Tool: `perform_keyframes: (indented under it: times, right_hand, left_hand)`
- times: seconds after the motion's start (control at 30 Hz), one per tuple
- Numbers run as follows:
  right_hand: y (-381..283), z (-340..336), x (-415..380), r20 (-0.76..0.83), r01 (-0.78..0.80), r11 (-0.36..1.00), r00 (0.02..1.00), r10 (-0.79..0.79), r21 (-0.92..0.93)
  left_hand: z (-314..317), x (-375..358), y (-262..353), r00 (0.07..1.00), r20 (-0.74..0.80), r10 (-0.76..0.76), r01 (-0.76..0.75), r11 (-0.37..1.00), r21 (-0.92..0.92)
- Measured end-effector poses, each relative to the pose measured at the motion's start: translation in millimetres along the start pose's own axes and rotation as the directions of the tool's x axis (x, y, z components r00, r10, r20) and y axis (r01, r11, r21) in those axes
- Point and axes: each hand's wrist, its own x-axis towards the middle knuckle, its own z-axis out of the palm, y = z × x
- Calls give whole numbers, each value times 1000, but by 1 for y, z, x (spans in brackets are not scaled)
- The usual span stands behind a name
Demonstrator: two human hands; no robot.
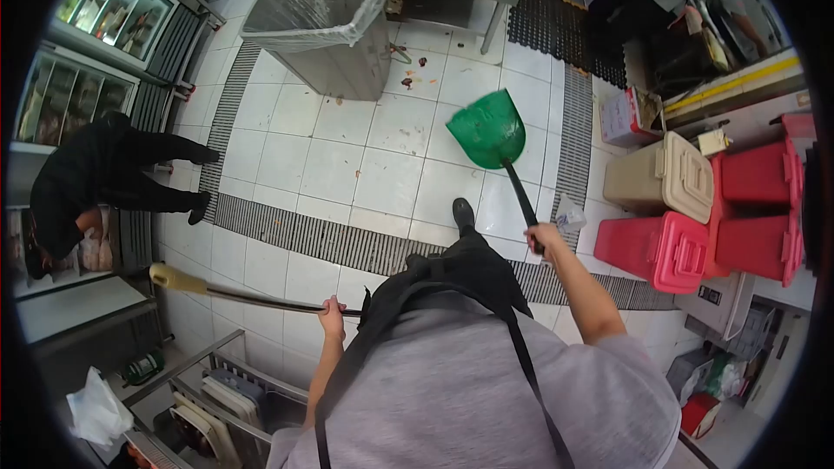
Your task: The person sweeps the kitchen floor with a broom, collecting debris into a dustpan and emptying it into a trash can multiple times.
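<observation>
green dustpan [491, 132] | black-handled, pointing forward, at right | dark pole [261, 299] | tan-ended, extending out left

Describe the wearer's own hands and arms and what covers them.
The left hand and right hand are bare, with no gloves. Both forearms are uncovered; the right sleeve is plain grey, loose and short, ending near the elbow. No watch shows on either wrist; rings are too small to tell.

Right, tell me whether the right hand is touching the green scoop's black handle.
Touching. The head view shows the right hand closed around the black handle, near the end away from the green scoop.
</observation>
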Motion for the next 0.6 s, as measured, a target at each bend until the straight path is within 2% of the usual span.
perform_keyframes:
  times: [0.03,0.07,0.1,0.13,0.17,0.23,0.3,0.33,0.37,0.43,0.47,0.5,0.53,0.57,0.6]
  right_hand:
    - [-14,-3,12,-87,-72,997,993,75,35]
    - [-21,-15,31,-71,-104,994,992,106,27]
    - [-23,-35,63,-49,-197,978,978,201,66]
    - [-38,-50,70,-17,-261,965,965,261,10]
    - [-50,-63,82,-57,-293,956,954,293,-2]
    - [-75,-85,106,-114,-372,927,920,375,43]
    - [-93,-103,129,-277,-268,941,939,206,-209]
    - [-90,-134,168,-270,-129,663,956,-114,-738]
    - [-94,-152,207,-58,-17,108,918,-393,-994]
    - [-181,-109,130,-71,-39,79,884,-462,-996]
    - [-215,-87,129,24,18,-17,874,-485,-1000]
    - [-242,-64,130,189,233,10,811,-554,-972]
    - [-266,-39,125,335,438,29,726,-601,-898]
    - [-289,4,103,436,649,242,697,-570,-721]
    - [-305,55,66,527,753,460,658,-539,-471]
  left_hand:
    - [2,-3,2,1000,-2,-7,7,1000,19]
    - [3,-7,2,998,-54,-40,41,999,23]
    - [4,-14,0,991,-109,-76,80,996,27]
    - [1,-12,-20,993,-115,-6,4,1000,-19]
    - [-12,2,-60,993,-107,59,-60,998,-6]
    - [-7,-11,-62,991,-123,46,-44,999,23]
    - [14,-33,-32,972,-237,-6,67,965,254]
    - [32,-54,2,978,-207,8,64,938,341]
    - [42,-59,8,975,-212,71,16,924,381]
    - [63,-56,9,957,-251,143,-41,927,372]
    - [71,-52,7,961,-212,176,-70,900,430]
    - [86,-52,14,954,-202,221,-131,915,382]
    - [98,-45,12,976,-178,125,-40,908,417]
    - [111,-30,-11,960,-189,208,-90,863,497]
    - [130,-44,36,988,-115,107,-27,836,548]
